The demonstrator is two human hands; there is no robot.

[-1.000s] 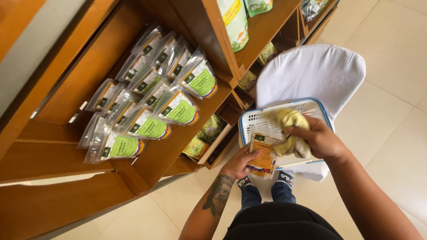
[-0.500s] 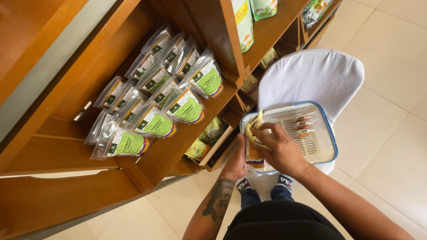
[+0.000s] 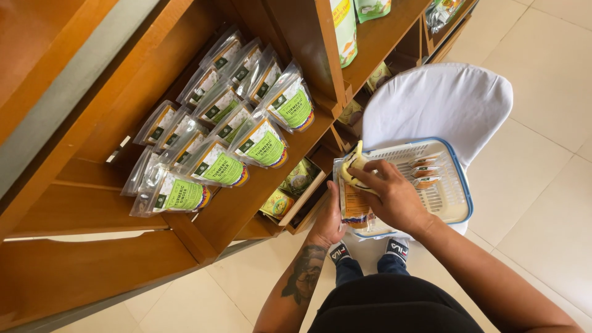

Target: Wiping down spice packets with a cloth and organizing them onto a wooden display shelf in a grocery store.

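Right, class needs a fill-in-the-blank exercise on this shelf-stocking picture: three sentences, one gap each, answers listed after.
1. The white plastic basket with the blue rim rests on a chair covered in ____ cloth.
2. The right hand grips a ____ cloth.
3. The left hand steadies an orange-labelled clear pouch at the basket's edge, beside the ____ shelf unit.

Missing words: white; yellow; wooden

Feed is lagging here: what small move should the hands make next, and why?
Probably lift the pouches clear of the basket. The left hand supports them from below, the right hand grips them on top, and they stand upright at the basket's near edge.
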